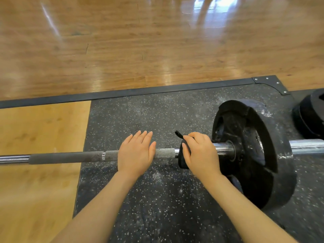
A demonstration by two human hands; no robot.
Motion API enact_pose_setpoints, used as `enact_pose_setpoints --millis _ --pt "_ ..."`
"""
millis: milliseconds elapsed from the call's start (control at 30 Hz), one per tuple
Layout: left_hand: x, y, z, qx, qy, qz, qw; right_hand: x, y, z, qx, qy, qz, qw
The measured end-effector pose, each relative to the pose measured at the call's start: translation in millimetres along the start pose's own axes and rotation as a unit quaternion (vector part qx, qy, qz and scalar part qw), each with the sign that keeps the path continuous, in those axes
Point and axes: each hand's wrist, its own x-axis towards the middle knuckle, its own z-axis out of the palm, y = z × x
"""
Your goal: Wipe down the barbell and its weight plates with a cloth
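Rubber mat [157,116]: left hand [135,153] flat steadying barbell [78,156], right hand [199,153] probably gripping cloth [183,160] around it for wiping

A speckled black rubber mat [157,199] carried the barbell's weight plate [254,155]; more plates [310,116] lay beyond its right corner.

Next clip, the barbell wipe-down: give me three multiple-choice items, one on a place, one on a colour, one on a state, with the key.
1. Where is the cloth?
A. on the barbell beside the weight plate
B. on the wooden floor
C. on top of the plate

2. What colour is the cloth?
A. white
B. black
C. yellow

3. How is the left hand?
A. clenched in a fist
B. pinching the cloth
C. flat, fingers straight, over the bar

Key: 1 A, the right hand holds it wrapped on the bar; 2 B, dark like the plate; 3 C, fingers extended.
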Motion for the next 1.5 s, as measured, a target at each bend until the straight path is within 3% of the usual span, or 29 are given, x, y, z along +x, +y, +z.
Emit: enact_pose_setpoints --millis 167,233,333,500,567,667,800,867,1100,1267,1500 --pt "-1.3 0.6 1.2 0.005 0.011 -0.002 1.0 36.4 7.8 1.2 -0.036 -0.195 0.066 0.978" --pt "-2.3 0.8 1.2 0.008 0.012 -0.005 1.0 40.5 7.3 1.5 -0.022 -0.221 0.086 0.971" --pt "-3.2 -0.2 1.2 0.005 0.012 -0.003 1.0 32.3 2.8 0.6 -0.038 -0.18 0.082 0.979" --pt "-8.0 0.7 0.3 -0.008 0.019 -0.001 1.0 -10.0 -8.4 0.0 -0.02 0.012 0.025 0.999" --pt "-10.4 2.3 -0.5 -0.012 0.023 -0.002 1.0 -20.3 -10.3 2.9 -0.026 0.038 0.027 0.999" --pt "-12.9 3.5 -0.4 -0.005 0.018 -0.002 1.0 -13.5 -10.4 1.9 -0.038 0.012 0.037 0.999" --pt "-15.9 4.1 0.8 0.004 0.014 -0.005 1.0 4.7 -6.1 -3.2 -0.058 -0.11 0.043 0.991" --pt "-17.2 4.5 0.8 0.006 0.014 -0.008 1.0 8.5 -2.8 -2.5 -0.031 -0.133 0.061 0.989" --pt "-24.6 6.5 -0.3 -0.006 0.016 -0.007 1.0 -23.6 -9.6 -5.2 0.004 -0.018 0.018 1.0" --pt "-29.8 7.3 -1.4 -0.016 0.027 -0.001 1.0 -40.6 19.3 -11.1 0.01 0.004 -0.062 0.998" --pt "-35.4 9.7 -2.1 -0.018 0.034 -0.001 0.999 -44.4 28.8 -14.9 -0.067 0.019 0.082 0.994"
